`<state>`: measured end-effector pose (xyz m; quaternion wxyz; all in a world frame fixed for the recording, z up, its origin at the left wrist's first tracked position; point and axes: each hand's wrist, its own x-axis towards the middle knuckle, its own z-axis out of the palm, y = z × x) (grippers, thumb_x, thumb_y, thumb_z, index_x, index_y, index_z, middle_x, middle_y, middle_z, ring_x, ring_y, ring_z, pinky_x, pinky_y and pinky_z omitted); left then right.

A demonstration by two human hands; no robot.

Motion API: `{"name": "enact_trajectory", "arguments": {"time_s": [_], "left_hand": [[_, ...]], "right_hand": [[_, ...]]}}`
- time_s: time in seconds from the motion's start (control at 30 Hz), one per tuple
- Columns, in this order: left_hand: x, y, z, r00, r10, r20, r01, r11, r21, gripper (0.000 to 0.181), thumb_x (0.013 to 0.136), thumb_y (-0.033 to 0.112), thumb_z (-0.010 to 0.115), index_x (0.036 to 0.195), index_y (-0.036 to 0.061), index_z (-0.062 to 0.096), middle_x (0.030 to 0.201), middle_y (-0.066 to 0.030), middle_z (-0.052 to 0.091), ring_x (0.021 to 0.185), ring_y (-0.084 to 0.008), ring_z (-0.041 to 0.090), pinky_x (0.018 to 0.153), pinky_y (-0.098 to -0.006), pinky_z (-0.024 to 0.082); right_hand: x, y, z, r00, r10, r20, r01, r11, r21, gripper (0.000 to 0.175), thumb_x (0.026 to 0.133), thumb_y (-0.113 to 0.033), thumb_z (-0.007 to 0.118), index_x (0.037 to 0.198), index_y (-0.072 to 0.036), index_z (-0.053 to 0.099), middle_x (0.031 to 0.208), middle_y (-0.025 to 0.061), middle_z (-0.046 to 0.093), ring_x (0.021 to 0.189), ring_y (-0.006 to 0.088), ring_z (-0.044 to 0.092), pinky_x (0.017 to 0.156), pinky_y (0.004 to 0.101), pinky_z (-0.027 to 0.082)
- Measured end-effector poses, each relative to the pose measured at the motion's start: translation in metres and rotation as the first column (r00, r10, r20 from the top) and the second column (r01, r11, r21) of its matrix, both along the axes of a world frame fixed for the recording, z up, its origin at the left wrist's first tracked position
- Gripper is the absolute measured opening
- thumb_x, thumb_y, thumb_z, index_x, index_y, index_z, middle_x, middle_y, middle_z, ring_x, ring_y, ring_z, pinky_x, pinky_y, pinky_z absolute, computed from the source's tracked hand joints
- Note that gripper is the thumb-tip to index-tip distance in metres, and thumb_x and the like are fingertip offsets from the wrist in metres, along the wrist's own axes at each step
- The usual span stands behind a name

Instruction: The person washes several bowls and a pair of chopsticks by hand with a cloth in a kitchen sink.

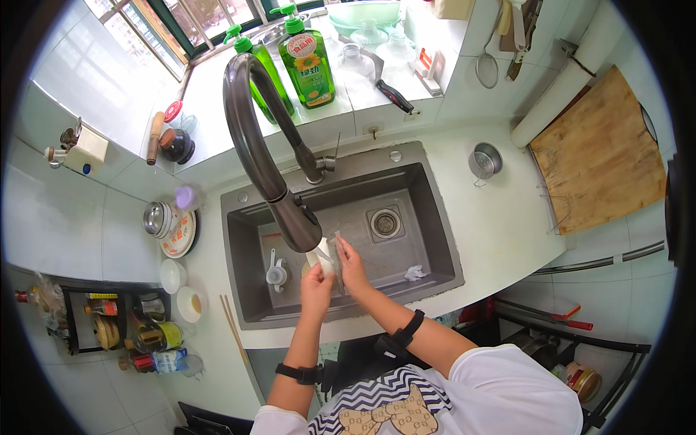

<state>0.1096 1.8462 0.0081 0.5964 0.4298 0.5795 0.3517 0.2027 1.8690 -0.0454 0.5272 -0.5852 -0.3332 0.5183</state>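
Note:
Over the grey sink point(405, 204), my two hands are close together below the head of the dark pull-down faucet point(296, 223). My left hand point(317, 288) grips a small white item point(322, 255); the faucet head and my fingers hide part of it, and its kind is unclear. My right hand point(353, 269) is held flatter, fingers pointing away from me, along a thin, clear, film-like piece point(338, 261) beside the white item. Left of my hands, a small white-and-grey plastic utensil point(277, 273) lies on the sink floor. A crumpled white scrap point(415, 273) rests near the right front corner.
Left of the sink are stacked plates and bowls point(176, 234), two white bowls point(190, 304) and wooden chopsticks point(234, 329). Green pump bottles point(307, 68) and a black-handled knife point(394, 97) occupy the ledge behind. On the right are a metal cup point(485, 160) and a wooden cutting board point(603, 157).

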Motion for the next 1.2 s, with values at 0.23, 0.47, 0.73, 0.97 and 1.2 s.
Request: {"name": "enact_trajectory", "arguments": {"time_s": [0.23, 0.47, 0.73, 0.97, 1.2], "left_hand": [[0.005, -0.003, 0.006, 0.879, 0.34, 0.334, -0.353, 0.935, -0.022, 0.025, 0.079, -0.001, 0.05, 0.104, -0.0041, 0.051, 0.097, -0.0054, 0.057, 0.082, -0.009, 0.055, 0.074, -0.0214, 0.042], [0.008, 0.004, 0.018, 0.918, 0.283, 0.277, -0.307, 0.95, 0.05, 0.025, 0.08, 0.0, 0.051, 0.104, -0.0037, 0.05, 0.095, -0.0064, 0.058, 0.083, -0.0101, 0.055, 0.073, -0.0222, 0.042], [0.009, 0.005, 0.02, 0.887, 0.308, 0.345, -0.351, 0.934, 0.068, 0.024, 0.08, 0.001, 0.052, 0.103, -0.0045, 0.049, 0.097, -0.0081, 0.058, 0.086, -0.012, 0.055, 0.077, -0.0234, 0.042], [-0.003, 0.008, -0.007, 0.885, 0.31, 0.347, -0.305, 0.95, -0.071, 0.025, 0.078, -0.002, 0.049, 0.102, -0.003, 0.051, 0.094, -0.0074, 0.057, 0.082, -0.0109, 0.054, 0.076, -0.0237, 0.042], [-0.007, -0.001, 0.015, 0.872, -0.017, 0.49, 0.06, 0.996, -0.072, 0.029, 0.076, -0.001, 0.054, 0.105, -0.0014, 0.051, 0.101, -0.0049, 0.057, 0.092, -0.0128, 0.052, 0.084, -0.0253, 0.038]], "right_hand": [[0.0, -0.012, 0.035, 0.993, 0.086, 0.082, -0.084, 0.996, -0.022, 0.023, 0.086, -0.012, 0.041, 0.094, 0.002, 0.057, 0.083, 0.0045, 0.06, 0.081, 0.0108, 0.054, 0.073, 0.0246, 0.043], [0.001, -0.004, 0.026, 0.988, -0.011, -0.156, 0.002, 0.998, -0.056, 0.019, 0.085, -0.012, 0.043, 0.082, 0.001, 0.057, 0.072, 0.0037, 0.058, 0.068, 0.0093, 0.05, 0.062, 0.026, 0.042], [-0.004, -0.019, 0.021, 0.915, -0.073, -0.396, 0.066, 0.997, -0.033, 0.023, 0.082, -0.004, 0.04, 0.099, 0.004, 0.052, 0.094, 0.0069, 0.056, 0.084, 0.0126, 0.052, 0.074, 0.0253, 0.042], [-0.005, 0.006, 0.061, 0.886, -0.037, 0.463, -0.198, 0.872, 0.448, 0.025, 0.076, -0.007, 0.052, 0.1, -0.001, 0.056, 0.111, 0.0085, 0.053, 0.104, 0.0339, 0.047, 0.089, 0.0378, 0.036], [0.056, 0.072, 0.015, 0.754, 0.635, -0.165, -0.622, 0.772, 0.128, 0.031, 0.085, -0.025, 0.038, 0.096, -0.004, 0.058, 0.097, 0.0082, 0.059, 0.082, 0.0212, 0.059, 0.07, 0.0313, 0.047]]}}
